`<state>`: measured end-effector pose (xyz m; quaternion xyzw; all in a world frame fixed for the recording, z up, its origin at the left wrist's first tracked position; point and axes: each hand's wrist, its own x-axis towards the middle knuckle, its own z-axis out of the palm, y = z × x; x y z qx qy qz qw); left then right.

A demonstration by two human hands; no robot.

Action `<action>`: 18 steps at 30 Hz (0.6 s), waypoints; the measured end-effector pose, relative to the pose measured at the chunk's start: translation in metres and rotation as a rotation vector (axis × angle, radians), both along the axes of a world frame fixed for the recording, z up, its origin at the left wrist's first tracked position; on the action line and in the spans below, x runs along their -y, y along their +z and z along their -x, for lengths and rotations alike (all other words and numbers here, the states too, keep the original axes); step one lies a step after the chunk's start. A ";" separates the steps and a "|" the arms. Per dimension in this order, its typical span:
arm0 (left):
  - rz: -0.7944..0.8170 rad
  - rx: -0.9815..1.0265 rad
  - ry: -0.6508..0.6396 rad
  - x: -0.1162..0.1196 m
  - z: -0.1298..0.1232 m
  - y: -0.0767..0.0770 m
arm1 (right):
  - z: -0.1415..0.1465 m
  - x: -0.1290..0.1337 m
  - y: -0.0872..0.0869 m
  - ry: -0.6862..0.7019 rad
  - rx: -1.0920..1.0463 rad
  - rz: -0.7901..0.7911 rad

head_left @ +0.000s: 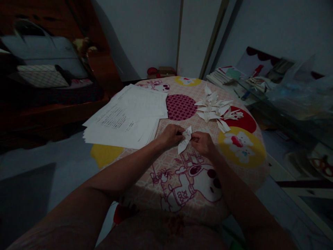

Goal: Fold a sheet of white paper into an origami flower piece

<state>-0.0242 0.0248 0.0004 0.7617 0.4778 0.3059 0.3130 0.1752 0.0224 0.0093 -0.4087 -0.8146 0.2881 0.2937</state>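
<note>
Between my two hands is a small folded piece of white paper [185,140], pointed at its upper and lower ends. My left hand [171,136] pinches its left side, and my right hand [202,143] pinches its right edge with the fingers closed. Both hands are low over the round table's patterned cloth [166,163]. To the left lies a stack of printed paper sheets [125,118], the top ones slightly fanned. Beyond my right hand sits a pile of folded paper pieces [214,107] with pointed tips, several of them overlapping.
On the right, a glass-topped desk [260,100] holds papers and a clear plastic bag [301,93]. A wooden bench [99,74] at the left carries a pale handbag [47,48] and a checked pouch [41,75]. Behind the table are a wall and a red item [153,72].
</note>
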 end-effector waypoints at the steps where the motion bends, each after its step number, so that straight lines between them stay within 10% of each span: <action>1: 0.000 0.001 -0.007 -0.001 0.000 -0.001 | 0.000 0.000 0.000 0.012 0.006 0.014; 10: -0.014 -0.027 -0.256 -0.002 0.015 0.009 | 0.001 -0.003 -0.007 -0.160 -0.083 0.128; 18: 0.032 0.151 -0.054 0.000 0.003 0.007 | 0.001 0.000 -0.007 -0.166 -0.315 0.331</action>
